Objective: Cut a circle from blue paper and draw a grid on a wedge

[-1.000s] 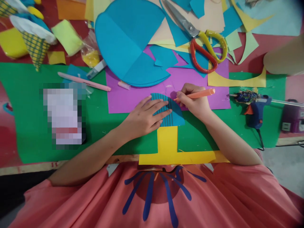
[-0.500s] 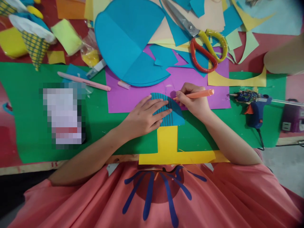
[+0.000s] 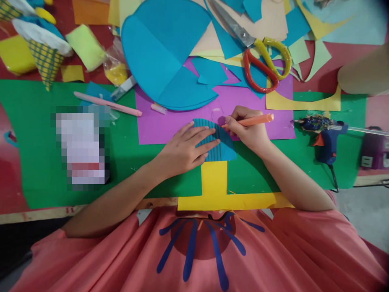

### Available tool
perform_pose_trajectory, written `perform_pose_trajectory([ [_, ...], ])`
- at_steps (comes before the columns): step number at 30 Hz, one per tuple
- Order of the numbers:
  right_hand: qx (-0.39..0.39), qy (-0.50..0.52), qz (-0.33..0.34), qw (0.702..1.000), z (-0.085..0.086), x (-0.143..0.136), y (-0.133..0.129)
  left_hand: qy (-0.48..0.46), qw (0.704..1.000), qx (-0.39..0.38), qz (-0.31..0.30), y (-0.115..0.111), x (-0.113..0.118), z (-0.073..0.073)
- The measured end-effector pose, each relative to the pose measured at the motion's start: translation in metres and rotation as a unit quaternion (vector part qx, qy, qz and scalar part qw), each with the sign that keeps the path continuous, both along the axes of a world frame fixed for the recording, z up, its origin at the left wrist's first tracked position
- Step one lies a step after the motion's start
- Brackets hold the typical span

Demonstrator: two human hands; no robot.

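A small blue paper piece (image 3: pixel 226 146) with several dark parallel lines lies over the edge of a purple sheet (image 3: pixel 179 127). My left hand (image 3: pixel 185 150) rests flat on its left part, fingers spread. My right hand (image 3: pixel 251 129) grips an orange pen (image 3: pixel 257 120), its tip near the piece's upper right edge. Below the piece is a yellow paper strip (image 3: pixel 214 178), which meets a wider yellow strip (image 3: pixel 243 201) at the table edge. Above my hands lies a large blue paper disc (image 3: pixel 152 52).
Scissors (image 3: pixel 261 61) with red and yellow handles lie on paper scraps at the top. A blue glue gun (image 3: pixel 328 142) sits at the right. A pink marker (image 3: pixel 107 104) and a blurred-out object (image 3: pixel 82 148) are at the left, on the green sheet (image 3: pixel 39 162).
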State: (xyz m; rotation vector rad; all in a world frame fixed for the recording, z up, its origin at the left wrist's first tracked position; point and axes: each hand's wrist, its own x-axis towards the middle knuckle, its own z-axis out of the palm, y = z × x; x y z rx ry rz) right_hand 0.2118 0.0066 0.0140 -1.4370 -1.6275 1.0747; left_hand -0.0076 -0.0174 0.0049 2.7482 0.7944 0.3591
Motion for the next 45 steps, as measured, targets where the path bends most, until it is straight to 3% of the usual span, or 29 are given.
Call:
perform_pose_trajectory([
  [9,-0.011,-0.012,0.035,0.999,0.002,-0.0005,0.0005,-0.004,1.0,0.009,0.003,-0.0006,0.0013,-0.0016],
  [15,-0.048,0.087,0.001,0.995,0.001,0.0019,0.0019,-0.004,0.999,0.032,0.005,-0.0013,0.0014,-0.0014],
  [22,-0.034,0.129,-0.021,0.991,-0.0008,0.0032,0.0025,0.017,0.995,-0.038,0.086,-0.0008,0.0004,-0.0008],
  [28,-0.026,0.067,0.017,0.997,-0.003,0.0038,0.0009,0.024,0.994,-0.044,0.096,-0.0002,0.0014,0.0],
  [45,-0.005,0.02,0.027,0.999,-0.0024,0.0029,0.0009,0.024,0.995,-0.031,0.094,-0.0002,0.0017,-0.0001],
])
